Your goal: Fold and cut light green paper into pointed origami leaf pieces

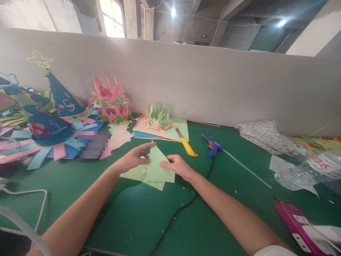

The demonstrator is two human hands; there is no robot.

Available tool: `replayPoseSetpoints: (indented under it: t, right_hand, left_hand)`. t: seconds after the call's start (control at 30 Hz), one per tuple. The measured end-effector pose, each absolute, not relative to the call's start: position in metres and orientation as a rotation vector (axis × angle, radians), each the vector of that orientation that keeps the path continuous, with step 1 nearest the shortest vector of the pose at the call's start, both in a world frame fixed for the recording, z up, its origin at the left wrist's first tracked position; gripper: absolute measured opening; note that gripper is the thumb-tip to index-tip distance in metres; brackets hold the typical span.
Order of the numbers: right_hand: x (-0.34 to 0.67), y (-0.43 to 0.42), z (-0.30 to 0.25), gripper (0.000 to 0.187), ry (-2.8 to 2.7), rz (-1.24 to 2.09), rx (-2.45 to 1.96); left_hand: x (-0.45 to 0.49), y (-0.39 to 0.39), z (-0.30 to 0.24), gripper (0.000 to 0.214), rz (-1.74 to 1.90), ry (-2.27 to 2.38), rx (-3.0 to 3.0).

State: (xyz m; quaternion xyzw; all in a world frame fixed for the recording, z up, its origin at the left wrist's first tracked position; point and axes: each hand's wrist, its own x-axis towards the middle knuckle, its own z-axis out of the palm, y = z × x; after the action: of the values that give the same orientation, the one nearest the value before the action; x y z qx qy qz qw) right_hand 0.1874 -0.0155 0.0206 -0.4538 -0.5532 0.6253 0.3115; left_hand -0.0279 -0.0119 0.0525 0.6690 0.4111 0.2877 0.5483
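A folded sheet of light green paper (161, 167), with a pointed top, is held just above the table in front of me. My right hand (179, 165) pinches its right edge, thumb on the near face. On the other side my left hand (134, 156) grips the left edge between thumb and curled fingers, its index finger stretched to the pointed tip. More light green paper (131, 174) lies beneath. Beyond my hands are a yellow utility knife (188, 146) with its blade out and a blue hot glue gun (211, 145) with a long glue stick (247, 168) in its back.
Pink paper crowns (110, 99) and a green one (159, 115) stand at the back by coloured sheets (182, 126). Blue cone hats (62, 97) and paper strips fill the left. A plastic bottle (306, 170) and magenta power strip (295, 224) lie right. A black cord (177, 213) crosses the green table.
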Motion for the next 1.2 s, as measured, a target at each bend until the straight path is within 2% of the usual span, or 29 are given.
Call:
replayPoseSetpoints:
  t: [0.47,0.73,0.97,1.2]
  right_hand:
    - [0.188,-0.016,0.02,0.034,-1.484,1.669,-1.203]
    - [0.187,-0.013,0.023,0.024,-1.215,1.768,-1.078]
    - [0.185,-0.013,0.023,0.015,-1.161,1.715,-1.123]
    - [0.182,-0.014,0.026,0.015,-1.171,1.69,-1.16]
  left_hand:
    - [-0.026,-0.012,0.054,0.066,0.682,0.964,1.613]
    - [-0.02,-0.018,0.052,0.064,0.588,0.918,1.68]
    - [-0.006,-0.026,0.053,0.065,0.512,0.865,1.709]
    - [-0.004,-0.027,0.053,0.07,0.492,0.881,1.683]
